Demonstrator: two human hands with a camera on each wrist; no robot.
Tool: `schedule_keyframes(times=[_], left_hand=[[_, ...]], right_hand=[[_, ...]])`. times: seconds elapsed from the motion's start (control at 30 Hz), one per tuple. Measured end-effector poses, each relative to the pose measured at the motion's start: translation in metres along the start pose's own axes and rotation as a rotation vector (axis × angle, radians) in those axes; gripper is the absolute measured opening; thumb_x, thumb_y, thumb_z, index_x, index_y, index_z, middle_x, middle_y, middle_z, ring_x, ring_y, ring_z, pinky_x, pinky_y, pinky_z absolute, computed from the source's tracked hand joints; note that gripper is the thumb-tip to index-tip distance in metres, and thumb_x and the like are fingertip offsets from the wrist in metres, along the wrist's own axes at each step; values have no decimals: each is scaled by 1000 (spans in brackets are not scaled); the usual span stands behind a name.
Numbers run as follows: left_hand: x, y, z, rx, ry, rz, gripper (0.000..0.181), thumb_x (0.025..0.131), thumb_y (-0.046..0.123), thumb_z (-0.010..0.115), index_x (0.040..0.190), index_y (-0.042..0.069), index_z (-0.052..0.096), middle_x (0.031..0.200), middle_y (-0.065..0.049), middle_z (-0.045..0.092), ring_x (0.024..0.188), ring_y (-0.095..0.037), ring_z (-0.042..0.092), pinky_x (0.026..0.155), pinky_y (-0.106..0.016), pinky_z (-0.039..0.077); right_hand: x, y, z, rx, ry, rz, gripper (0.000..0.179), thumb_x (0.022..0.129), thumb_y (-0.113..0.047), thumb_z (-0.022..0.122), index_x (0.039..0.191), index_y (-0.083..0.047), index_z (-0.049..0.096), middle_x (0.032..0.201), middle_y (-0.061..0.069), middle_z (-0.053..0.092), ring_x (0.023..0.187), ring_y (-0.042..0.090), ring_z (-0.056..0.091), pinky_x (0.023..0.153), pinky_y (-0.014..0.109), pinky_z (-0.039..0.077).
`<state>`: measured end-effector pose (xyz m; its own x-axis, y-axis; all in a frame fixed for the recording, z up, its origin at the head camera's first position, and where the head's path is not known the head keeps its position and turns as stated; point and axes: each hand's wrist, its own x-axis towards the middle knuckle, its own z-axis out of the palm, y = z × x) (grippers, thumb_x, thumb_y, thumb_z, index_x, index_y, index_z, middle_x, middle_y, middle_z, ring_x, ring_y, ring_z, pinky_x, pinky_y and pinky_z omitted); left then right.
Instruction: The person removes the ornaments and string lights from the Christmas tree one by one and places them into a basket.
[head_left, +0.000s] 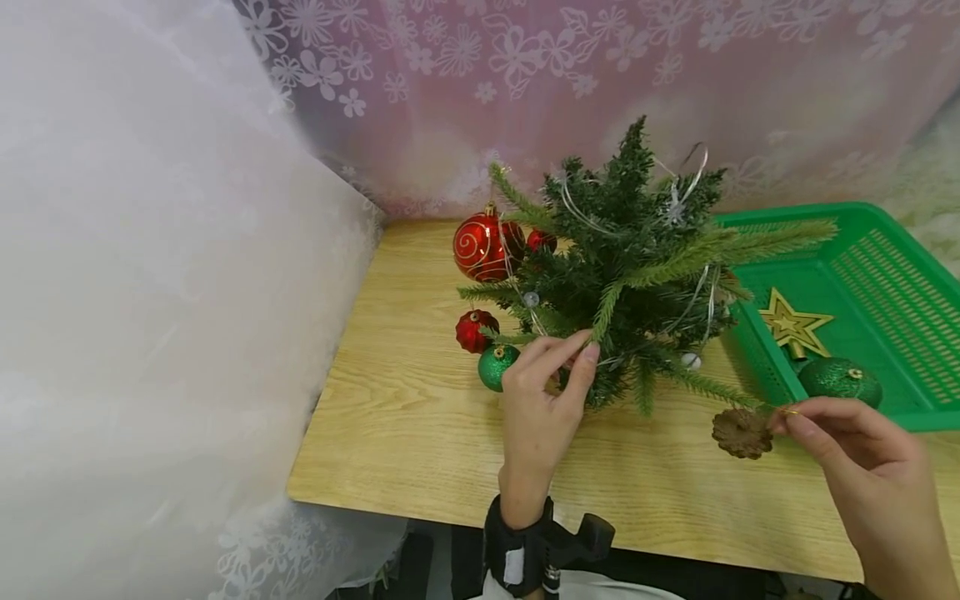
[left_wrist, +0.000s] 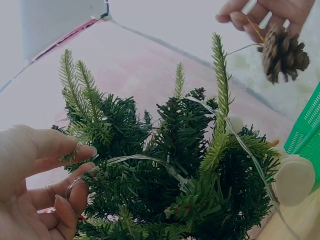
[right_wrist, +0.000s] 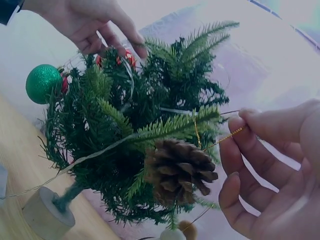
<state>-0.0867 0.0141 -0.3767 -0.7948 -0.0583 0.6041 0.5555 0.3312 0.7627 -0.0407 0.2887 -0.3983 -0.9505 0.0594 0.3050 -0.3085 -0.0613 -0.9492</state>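
A small artificial Christmas tree (head_left: 630,250) stands on the table with ornaments and clear light wire on it. My left hand (head_left: 542,392) pinches the tip of a green sprig (head_left: 606,312) at the front of the tree, between thumb and forefinger. Off to the right, my right hand (head_left: 873,467) pinches the gold string (right_wrist: 225,137) of a brown pine cone (right_wrist: 180,170). The string loops over the end of a light-green branch (right_wrist: 180,125), and the cone hangs just below it.
Red baubles (head_left: 489,247) and a green glitter bauble (head_left: 497,367) hang on the tree's left side. At right, a green plastic basket (head_left: 918,308) holds a gold star (head_left: 797,323) and another green bauble (head_left: 840,379). The wooden table (head_left: 405,417) ends near the white curtain (head_left: 165,292).
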Motion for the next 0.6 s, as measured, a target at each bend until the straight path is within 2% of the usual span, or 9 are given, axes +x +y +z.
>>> schedule_keyframes(times=[0.07, 0.3, 0.47, 0.6], left_hand=[[0, 0, 0, -4, -5, -2, 26, 97, 20, 61, 113, 3, 72, 90, -6, 67, 74, -14, 56, 59, -33, 48], [0, -3, 1, 12, -9, 7, 26, 97, 20, 60, 113, 3, 72, 89, -6, 66, 72, -13, 54, 61, -34, 47], [1, -3, 1, 18, -10, -1, 26, 97, 20, 59, 113, 4, 72, 88, -6, 66, 72, -13, 53, 61, -34, 45], [1, -4, 1, 9, -13, 1, 26, 98, 21, 59, 113, 4, 72, 89, -6, 66, 74, -13, 55, 61, -34, 47]], right_hand=[[-3, -2, 1, -27, -8, -5, 21, 92, 18, 49, 111, 19, 55, 99, 9, 68, 89, 15, 65, 83, 16, 48], [-5, -5, -3, -11, -98, -59, 21, 91, 23, 42, 109, 21, 53, 102, 10, 65, 99, 18, 61, 84, 19, 48], [0, 2, -15, -23, -92, -101, 22, 92, 22, 42, 109, 20, 54, 102, 8, 67, 96, 15, 62, 83, 17, 47], [6, 8, -28, -83, -71, -142, 23, 91, 22, 43, 108, 16, 58, 103, 4, 66, 95, 10, 62, 83, 13, 44]])
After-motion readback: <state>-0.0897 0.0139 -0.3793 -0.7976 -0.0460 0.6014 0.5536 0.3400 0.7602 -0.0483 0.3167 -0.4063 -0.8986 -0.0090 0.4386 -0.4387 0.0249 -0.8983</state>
